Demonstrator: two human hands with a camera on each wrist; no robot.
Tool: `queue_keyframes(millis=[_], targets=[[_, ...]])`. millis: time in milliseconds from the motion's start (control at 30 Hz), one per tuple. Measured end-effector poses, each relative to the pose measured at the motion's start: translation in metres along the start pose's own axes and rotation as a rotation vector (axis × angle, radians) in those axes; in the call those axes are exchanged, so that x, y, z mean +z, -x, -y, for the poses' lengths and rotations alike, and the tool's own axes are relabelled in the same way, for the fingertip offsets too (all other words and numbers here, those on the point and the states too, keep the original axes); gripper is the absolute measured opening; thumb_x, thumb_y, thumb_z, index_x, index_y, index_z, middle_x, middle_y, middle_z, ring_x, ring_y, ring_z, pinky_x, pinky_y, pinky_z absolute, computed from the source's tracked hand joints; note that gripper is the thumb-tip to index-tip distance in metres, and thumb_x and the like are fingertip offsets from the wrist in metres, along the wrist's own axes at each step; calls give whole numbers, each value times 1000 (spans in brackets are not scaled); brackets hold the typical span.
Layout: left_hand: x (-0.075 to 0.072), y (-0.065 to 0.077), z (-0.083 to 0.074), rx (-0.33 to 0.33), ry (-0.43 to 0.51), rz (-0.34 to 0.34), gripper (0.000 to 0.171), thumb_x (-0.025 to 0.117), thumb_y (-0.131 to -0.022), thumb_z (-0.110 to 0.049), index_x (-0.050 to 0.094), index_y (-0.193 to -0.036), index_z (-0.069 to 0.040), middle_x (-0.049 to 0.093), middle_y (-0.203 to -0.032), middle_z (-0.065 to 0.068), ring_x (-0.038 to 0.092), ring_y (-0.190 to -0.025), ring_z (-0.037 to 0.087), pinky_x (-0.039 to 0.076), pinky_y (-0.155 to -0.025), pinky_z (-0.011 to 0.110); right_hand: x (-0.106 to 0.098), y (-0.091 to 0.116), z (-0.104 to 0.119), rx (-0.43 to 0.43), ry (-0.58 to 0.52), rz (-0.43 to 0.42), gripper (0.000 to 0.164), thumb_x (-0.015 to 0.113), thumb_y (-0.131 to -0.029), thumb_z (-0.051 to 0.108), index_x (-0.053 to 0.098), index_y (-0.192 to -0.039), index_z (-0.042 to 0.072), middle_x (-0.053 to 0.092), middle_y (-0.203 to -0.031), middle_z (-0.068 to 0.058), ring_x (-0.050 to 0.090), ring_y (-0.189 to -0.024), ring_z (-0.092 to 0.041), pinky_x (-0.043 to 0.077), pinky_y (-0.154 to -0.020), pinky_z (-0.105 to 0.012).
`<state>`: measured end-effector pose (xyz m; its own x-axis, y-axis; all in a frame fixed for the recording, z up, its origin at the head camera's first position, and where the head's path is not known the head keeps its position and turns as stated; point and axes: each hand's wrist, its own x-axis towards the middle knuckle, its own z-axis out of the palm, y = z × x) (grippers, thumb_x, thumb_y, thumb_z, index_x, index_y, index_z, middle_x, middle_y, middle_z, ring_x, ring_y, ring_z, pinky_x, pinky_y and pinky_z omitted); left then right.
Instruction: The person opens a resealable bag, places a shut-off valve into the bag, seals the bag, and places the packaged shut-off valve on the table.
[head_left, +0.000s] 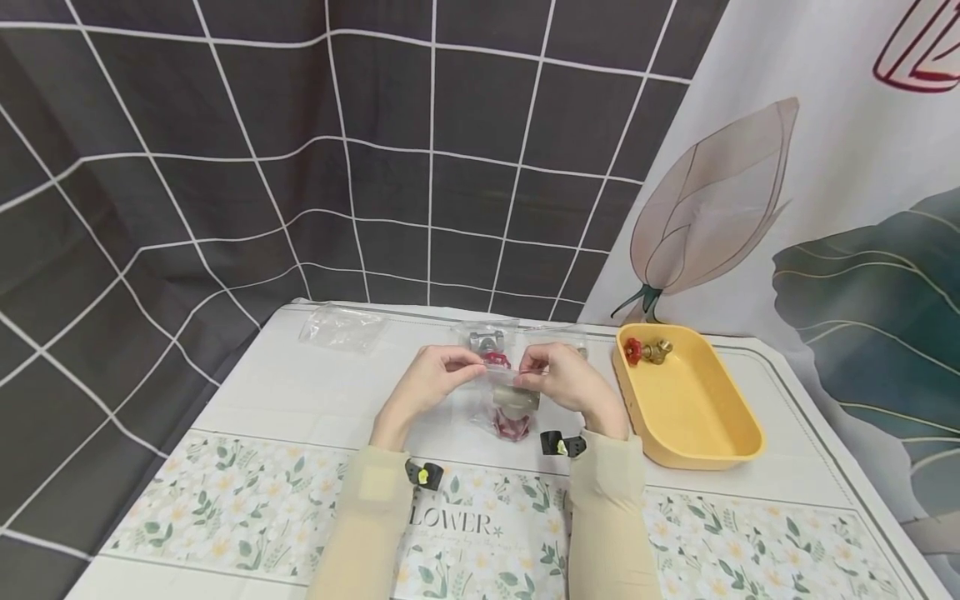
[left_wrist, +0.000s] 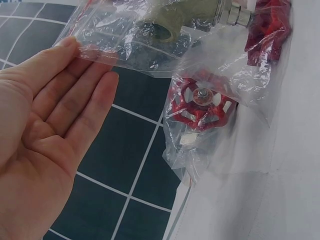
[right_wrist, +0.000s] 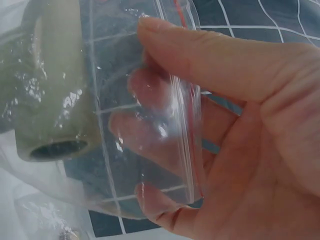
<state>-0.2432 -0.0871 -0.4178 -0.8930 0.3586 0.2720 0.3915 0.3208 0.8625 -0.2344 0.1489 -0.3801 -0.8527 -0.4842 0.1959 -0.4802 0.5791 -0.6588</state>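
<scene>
Left hand point(head_left: 431, 382) and right hand point(head_left: 572, 382) each pinch the zip bag point(left_wrist: 117, 40) at its top edge; inside it, the valve point(head_left: 517, 396) hangs handwheel point(head_left: 512, 426) lowermost, nearer the right grip.

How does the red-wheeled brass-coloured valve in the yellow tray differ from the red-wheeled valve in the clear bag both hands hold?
The tray valve lies unwrapped; the held valve is inside the clear bag. In the head view, the tray valve's wheel points left; the held valve's points down. Both have red wheels.
</scene>
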Motion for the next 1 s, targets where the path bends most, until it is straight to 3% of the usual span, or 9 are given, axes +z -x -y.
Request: queue_keyframes(millis=[333,667,1000], targets=[[-1,0,-1,-1,11,4,10,73,-90,-16,76,-96,-9,72,-95,-1,68,-90,13,55,-83,30,1,0,2,-3,-17,2,26,76,-83,3,60,-67,16,58,-71,6,49,-67,-22,37,-55,-29],[0,1,-2,-19,10,1,10,72,-90,-17,76,-96,-9,73,-95,0,69,-90,13,55,-84,30,0,1,-4,20,-42,0,15,77,-83,8,64,-76,12,60,-73,5,55,-73,-14,46,-68,-32],[-1,1,-1,-28,14,9,10,73,-90,-17,76,-96,-10,73,-96,-1,68,-91,12,55,-84,30,-2,4,-10,25,-54,10,21,78,-83,10,61,-71,13,58,-69,6,51,-69,-16,41,-62,-30]])
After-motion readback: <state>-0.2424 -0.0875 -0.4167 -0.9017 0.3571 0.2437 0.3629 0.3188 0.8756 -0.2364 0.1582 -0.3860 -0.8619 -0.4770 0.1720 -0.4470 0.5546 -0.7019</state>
